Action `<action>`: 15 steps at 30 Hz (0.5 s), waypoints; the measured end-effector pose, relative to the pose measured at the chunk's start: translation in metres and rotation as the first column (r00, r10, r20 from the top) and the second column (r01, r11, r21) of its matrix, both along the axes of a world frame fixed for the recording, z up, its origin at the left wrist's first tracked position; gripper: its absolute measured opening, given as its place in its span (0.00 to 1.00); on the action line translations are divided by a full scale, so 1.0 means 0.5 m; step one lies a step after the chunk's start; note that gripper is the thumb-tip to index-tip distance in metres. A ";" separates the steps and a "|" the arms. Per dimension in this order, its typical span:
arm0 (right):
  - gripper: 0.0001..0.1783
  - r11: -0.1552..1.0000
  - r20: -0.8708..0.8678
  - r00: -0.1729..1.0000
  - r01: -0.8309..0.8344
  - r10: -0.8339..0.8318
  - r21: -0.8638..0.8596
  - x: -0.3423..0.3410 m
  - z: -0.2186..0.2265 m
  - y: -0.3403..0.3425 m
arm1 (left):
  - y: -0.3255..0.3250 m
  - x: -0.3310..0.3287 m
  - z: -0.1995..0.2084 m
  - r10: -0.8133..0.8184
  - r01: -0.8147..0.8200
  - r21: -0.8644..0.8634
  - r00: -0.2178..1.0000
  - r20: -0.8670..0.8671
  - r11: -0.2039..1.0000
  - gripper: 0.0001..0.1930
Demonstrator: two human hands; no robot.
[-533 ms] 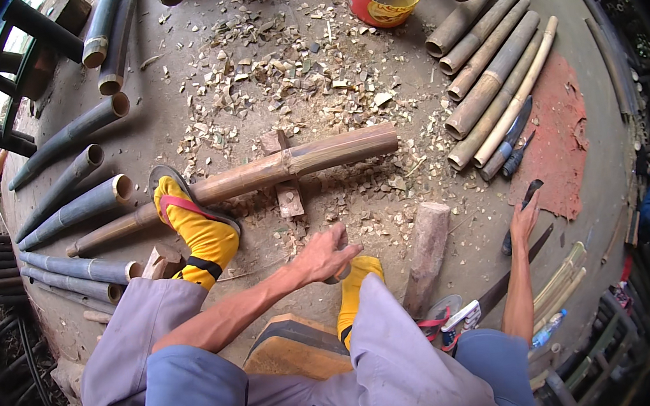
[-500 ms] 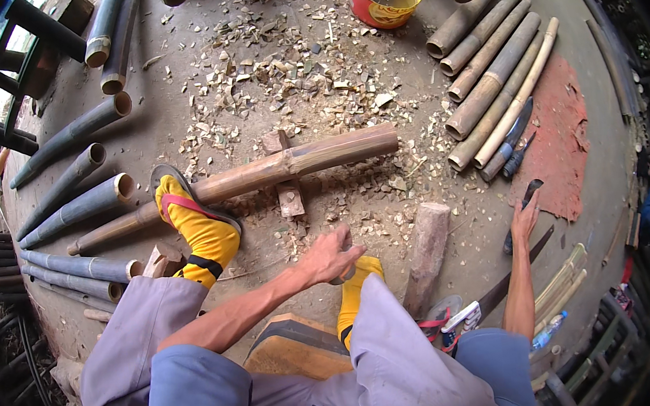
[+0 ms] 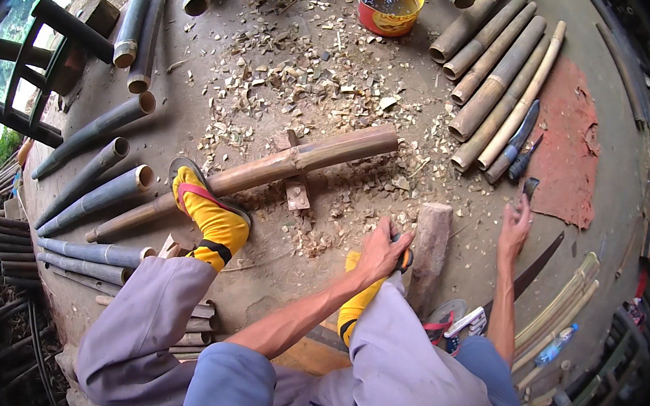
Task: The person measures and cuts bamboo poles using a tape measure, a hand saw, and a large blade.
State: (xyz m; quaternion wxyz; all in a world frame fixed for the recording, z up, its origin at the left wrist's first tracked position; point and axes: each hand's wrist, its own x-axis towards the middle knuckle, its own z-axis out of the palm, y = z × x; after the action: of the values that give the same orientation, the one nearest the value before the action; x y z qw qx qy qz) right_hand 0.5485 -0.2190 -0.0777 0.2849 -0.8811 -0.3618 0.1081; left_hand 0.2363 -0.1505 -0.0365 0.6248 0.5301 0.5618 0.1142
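Observation:
My left hand (image 3: 380, 251) is closed around a small rounded black-and-orange thing (image 3: 404, 259), above my yellow-socked foot (image 3: 357, 309) and beside an upright wooden post (image 3: 429, 248). My right hand (image 3: 514, 228) is at the right, its fingers bent around a dark-handled tool (image 3: 529, 187). Only the tool's dark end shows past the fingers; my hand hides the rest. Under that forearm lies a long dark blade (image 3: 538, 267). Ahead of me a brown bamboo pole (image 3: 259, 172) rests across a wooden block (image 3: 297, 194), with my other foot (image 3: 213, 218) against it.
Bamboo lengths lie at the left (image 3: 97, 197) and far right (image 3: 497, 81). Pale chips (image 3: 290, 81) cover the ground. A red-and-yellow bucket (image 3: 392, 20) holds brownish liquid. Knives (image 3: 519, 141) lie by a red mat (image 3: 563, 156). A plastic bottle (image 3: 556, 345) lies near bamboo strips (image 3: 558, 306).
My left hand has moved right, from short of the yellow sock to beside the post, and the orange on its held thing now shows. My right hand has shifted slightly with the dark tool.

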 end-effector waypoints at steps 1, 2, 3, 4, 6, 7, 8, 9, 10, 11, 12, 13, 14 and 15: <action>0.34 0.999 -0.380 0.925 0.003 0.012 0.038 -0.073 0.037 -0.006 | -0.004 0.012 -0.002 0.046 -0.045 0.032 0.999 -0.025 0.998 0.23; 0.34 0.993 -0.682 0.729 0.019 0.066 0.117 -0.159 0.094 -0.009 | -0.001 0.030 0.009 0.084 -0.084 -0.002 0.995 0.046 0.996 0.23; 0.33 0.980 -0.884 0.446 0.065 0.140 0.188 -0.236 0.140 -0.012 | -0.003 0.051 0.022 0.081 -0.074 -0.051 0.983 0.164 0.996 0.23; 0.32 0.952 -0.924 0.321 0.148 0.208 0.266 -0.298 0.155 -0.017 | -0.009 0.067 0.035 0.083 -0.058 -0.098 0.958 0.274 0.993 0.22; 0.31 0.923 -0.918 0.290 0.195 0.270 0.332 -0.324 0.137 -0.038 | -0.002 0.075 0.054 -0.032 0.063 -0.076 0.935 0.353 0.995 0.20; 0.30 0.933 -0.893 0.383 0.165 0.237 0.319 -0.319 0.125 -0.052 | 0.006 0.067 0.067 -0.104 0.069 0.144 0.961 0.256 0.987 0.19; 0.29 0.965 -0.927 0.368 0.210 0.074 0.160 -0.303 0.127 -0.072 | 0.017 0.046 0.078 -0.152 0.093 0.355 0.978 0.142 0.930 0.19; 0.29 0.982 -0.785 0.617 0.113 0.052 0.153 -0.289 0.128 -0.078 | 0.045 0.019 0.095 -0.185 0.142 0.556 0.982 0.022 0.819 0.19; 0.29 0.994 -0.566 0.823 0.029 0.038 0.109 -0.259 0.127 -0.092 | 0.082 -0.013 0.083 -0.115 0.142 0.565 0.990 -0.083 0.813 0.20; 0.29 0.998 -0.304 0.951 -0.047 0.056 0.037 -0.228 0.124 -0.105 | 0.127 -0.069 0.059 -0.034 0.147 0.658 0.983 -0.181 0.739 0.25; 0.29 0.999 -0.228 0.973 -0.035 0.032 -0.009 -0.184 0.098 -0.123 | 0.167 -0.114 0.064 0.094 0.190 0.601 0.908 -0.409 0.777 0.28; 0.29 0.998 -0.153 0.988 -0.023 0.014 -0.059 -0.142 0.076 -0.142 | 0.210 -0.162 0.078 0.131 0.261 0.531 0.797 -0.590 0.806 0.31; 0.29 0.991 -0.145 0.989 -0.035 0.016 -0.129 -0.116 0.076 -0.142 | 0.238 -0.238 0.038 0.199 0.384 0.568 0.675 -0.711 0.728 0.31; 0.29 0.990 -0.123 0.992 -0.042 0.026 -0.131 -0.091 0.070 -0.150 | 0.262 -0.298 0.004 0.189 0.485 0.507 0.563 -0.805 0.713 0.33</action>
State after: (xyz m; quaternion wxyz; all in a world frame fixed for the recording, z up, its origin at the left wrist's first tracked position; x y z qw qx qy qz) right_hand 0.5028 -0.2940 -0.0426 0.2447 -0.8837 -0.3508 0.1900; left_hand 0.0870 -0.0194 -0.0342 0.0606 0.7598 0.6473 -0.0022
